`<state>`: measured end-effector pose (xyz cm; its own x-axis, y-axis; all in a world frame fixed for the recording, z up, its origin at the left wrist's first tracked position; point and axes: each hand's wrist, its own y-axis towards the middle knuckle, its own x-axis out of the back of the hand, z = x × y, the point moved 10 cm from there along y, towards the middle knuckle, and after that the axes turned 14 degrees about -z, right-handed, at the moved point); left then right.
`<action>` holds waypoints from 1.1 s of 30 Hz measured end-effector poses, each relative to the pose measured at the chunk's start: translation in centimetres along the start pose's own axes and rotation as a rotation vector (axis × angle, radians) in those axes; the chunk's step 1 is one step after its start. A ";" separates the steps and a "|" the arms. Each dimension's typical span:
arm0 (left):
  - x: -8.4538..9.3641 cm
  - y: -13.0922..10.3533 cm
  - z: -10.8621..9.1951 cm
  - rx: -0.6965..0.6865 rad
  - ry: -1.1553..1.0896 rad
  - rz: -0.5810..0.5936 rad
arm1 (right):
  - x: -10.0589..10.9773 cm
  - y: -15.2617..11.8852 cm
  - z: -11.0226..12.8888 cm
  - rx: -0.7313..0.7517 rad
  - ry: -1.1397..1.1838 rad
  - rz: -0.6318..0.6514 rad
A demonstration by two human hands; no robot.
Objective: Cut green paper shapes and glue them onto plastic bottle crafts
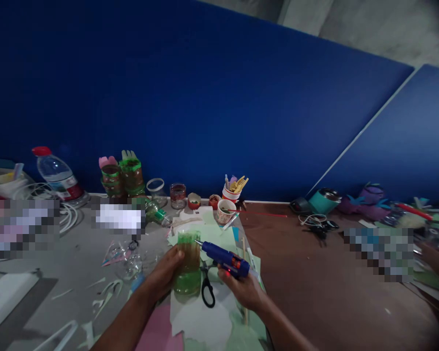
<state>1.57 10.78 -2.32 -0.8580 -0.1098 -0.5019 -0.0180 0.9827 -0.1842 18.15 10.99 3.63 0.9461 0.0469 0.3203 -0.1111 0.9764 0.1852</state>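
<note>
Left fingers [178,253] are wrapped around the side of a green-painted clear jar [188,280], which is upright. Right fingers [223,275] have a solid grip on a blue glue gun [225,257], nozzle pointing at the jar's upper part; can't tell if the tip's actually touching. Black-handled scissors [206,278] sit between the two sets of fingers, on pale paper [203,319] covering that bit of desk [285,282]. There's crumpled clear plastic [129,263] left of the left fingers, and a patterned paper cup [225,218] beyond the right ones.
</note>
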 end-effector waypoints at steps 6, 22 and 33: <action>-0.4 -0.2 -0.3 -0.002 0.010 0.013 | 0.0 -0.1 -0.1 0.010 -0.014 0.003; -0.6 -0.3 -0.3 0.019 -0.012 0.011 | 0.3 0.1 -0.7 -0.134 -0.042 -0.034; -0.2 -0.1 -0.2 0.052 -0.088 -0.007 | 0.6 0.2 -1.3 -0.185 -0.012 -0.063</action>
<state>1.65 10.72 -1.97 -0.8094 -0.1319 -0.5723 0.0047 0.9729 -0.2310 19.08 11.52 2.69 0.9458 -0.0166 0.3244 0.0066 0.9995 0.0318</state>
